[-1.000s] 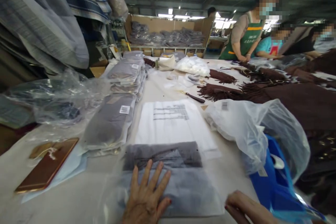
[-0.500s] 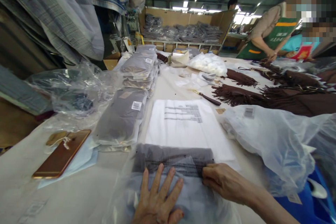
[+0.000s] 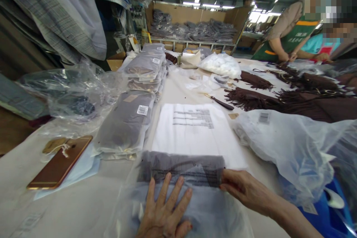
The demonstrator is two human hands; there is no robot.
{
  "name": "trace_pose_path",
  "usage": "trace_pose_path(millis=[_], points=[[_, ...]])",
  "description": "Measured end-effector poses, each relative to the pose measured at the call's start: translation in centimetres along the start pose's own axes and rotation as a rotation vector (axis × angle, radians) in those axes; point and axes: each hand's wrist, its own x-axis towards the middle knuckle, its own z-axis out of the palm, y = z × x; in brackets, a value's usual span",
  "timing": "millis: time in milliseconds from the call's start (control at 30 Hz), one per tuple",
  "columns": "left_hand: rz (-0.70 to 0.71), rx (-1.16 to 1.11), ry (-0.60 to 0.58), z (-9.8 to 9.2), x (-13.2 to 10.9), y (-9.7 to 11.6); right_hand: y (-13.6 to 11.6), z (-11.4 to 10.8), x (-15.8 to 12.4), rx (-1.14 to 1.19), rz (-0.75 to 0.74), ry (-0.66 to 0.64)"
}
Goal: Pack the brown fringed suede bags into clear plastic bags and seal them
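Note:
A clear plastic bag (image 3: 217, 212) lies in front of me with a folded dark grey garment (image 3: 181, 161) showing through it. My left hand (image 3: 167, 208) rests flat on the bag, fingers spread and holding nothing. At the right edge of the garment, my right hand (image 3: 242, 187) pinches the side of the bag between bent fingers; the exact grip is partly hidden. Just beyond and partly underneath lies a flat stack of white plastic bags (image 3: 189, 134) with black printing.
Left of the work is a row of bagged grey garments (image 3: 122, 124), then a phone (image 3: 61, 163). Crumpled clear plastic (image 3: 284, 152) lies over something blue at right. Dark brown fringed pieces (image 3: 251, 98) and a strap (image 3: 221, 103) lie farther back. A co-worker (image 3: 298, 41) stands far right.
My right hand has shifted slightly right along the bag's side. My left hand stays flat and spread on the bag. The whole view has shifted a little.

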Motion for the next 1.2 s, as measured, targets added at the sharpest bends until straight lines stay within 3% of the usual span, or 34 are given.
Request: trace_pose_path(millis=[200, 367, 600, 833, 900, 1033, 1133, 1200], points=[[-0.011, -0.019, -0.015, -0.5, 0.3, -0.1, 0.2, 1.1, -1.0, 0.012, -0.046, 0.170], [0.007, 0.003, -0.030, -0.7, 0.3, 0.0, -0.5, 0.8, -1.3, 0.178, 0.142, 0.137], [-0.002, 0.010, -0.032, -0.8, 0.4, 0.0, -0.9, -0.6, -0.1, 0.547, 0.234, -0.032], [0.009, 0.015, -0.029, -0.6, 0.3, -0.1, -1.3, -3.4, 0.8, 0.587, 0.361, 0.039], [0.003, 0.006, -0.031, -0.6, 0.3, -0.1, -2.3, -4.3, 0.5, 0.552, 0.313, -0.011], [0.001, -0.011, -0.054, -0.8, 0.2, 0.0, -3.7, -4.6, -0.2, 0.481, 0.141, -0.257], [-0.004, -0.010, -0.068, -1.0, 0.2, 0.0, -3.4, -3.9, 0.0, 0.364, 0.069, -0.390], [-0.011, -0.002, -0.065, -1.1, 0.3, 0.0, -2.9, -3.3, 0.6, 0.225, 0.057, -0.407]])
